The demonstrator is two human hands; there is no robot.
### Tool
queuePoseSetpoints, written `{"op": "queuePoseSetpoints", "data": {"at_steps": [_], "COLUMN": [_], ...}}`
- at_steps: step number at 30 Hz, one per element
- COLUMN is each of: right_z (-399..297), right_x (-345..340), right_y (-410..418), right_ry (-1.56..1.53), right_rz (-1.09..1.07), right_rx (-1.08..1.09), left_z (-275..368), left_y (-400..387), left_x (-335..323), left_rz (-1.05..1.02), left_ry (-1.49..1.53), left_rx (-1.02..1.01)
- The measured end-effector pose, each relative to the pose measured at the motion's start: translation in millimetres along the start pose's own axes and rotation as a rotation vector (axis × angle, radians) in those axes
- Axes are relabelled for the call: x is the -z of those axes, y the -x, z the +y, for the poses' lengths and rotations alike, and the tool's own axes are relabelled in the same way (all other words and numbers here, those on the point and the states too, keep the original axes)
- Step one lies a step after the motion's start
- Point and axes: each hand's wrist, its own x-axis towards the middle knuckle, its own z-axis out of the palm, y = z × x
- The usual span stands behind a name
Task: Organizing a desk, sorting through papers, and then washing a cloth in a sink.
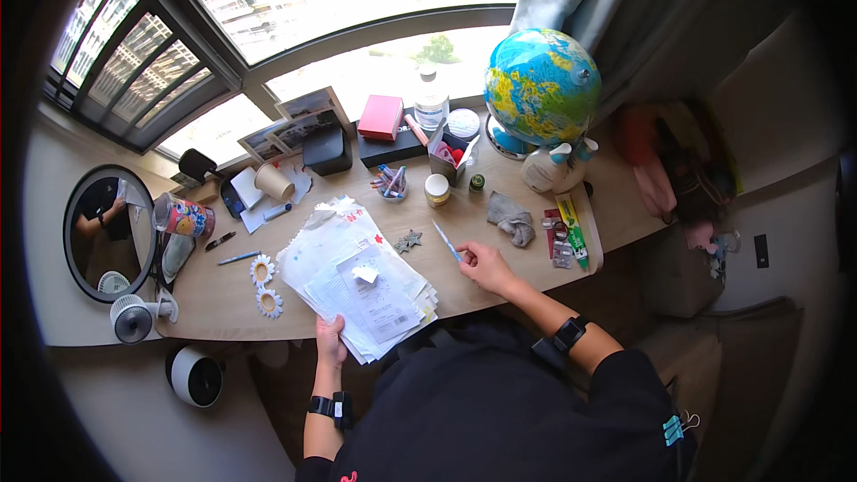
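My left hand [331, 340] grips the near left corner of a thick stack of papers [315, 248] lying on the wooden desk [194, 308]. On top of the stack are a printed sheet [385, 311] and a small crumpled white piece of paper [365, 274]. To the right of the stack, my right hand [487, 269] pinches a slim blue-and-white pen [447, 242], its far end pointing away from me and to the left. Between stack and pen lies a glittery star-shaped hair clip [408, 241]. A crumpled grey cloth [511, 219] sits beyond my right hand.
Left side: daisy-shaped glasses [262, 270], another pen [239, 258], a round mirror [110, 233], a small fan [132, 318]. Behind: a paper cup [274, 181], a cup of markers [390, 184], a lidded jar [437, 191]. Right: a globe [542, 87], a yellow-green tube [571, 227].
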Motion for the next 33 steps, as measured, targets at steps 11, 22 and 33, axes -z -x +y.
{"op": "queuePoseSetpoints", "data": {"at_steps": [11, 22, 33], "right_z": [-69, -88, -98], "right_x": [-50, -74, -72], "right_y": [-65, -150, -149], "right_ry": [-0.166, 0.224, 0.092], "right_rz": [-0.008, 0.362, 0.445], "right_rx": [0.071, 0.244, 0.226], "left_z": [-8, -12, -3], "left_y": [-5, -21, -21], "left_x": [16, 46, 37], "left_rz": [0.079, 0.124, 0.097], "left_ry": [0.016, -0.039, -0.003], "left_rx": [-0.058, -0.034, 0.03]}}
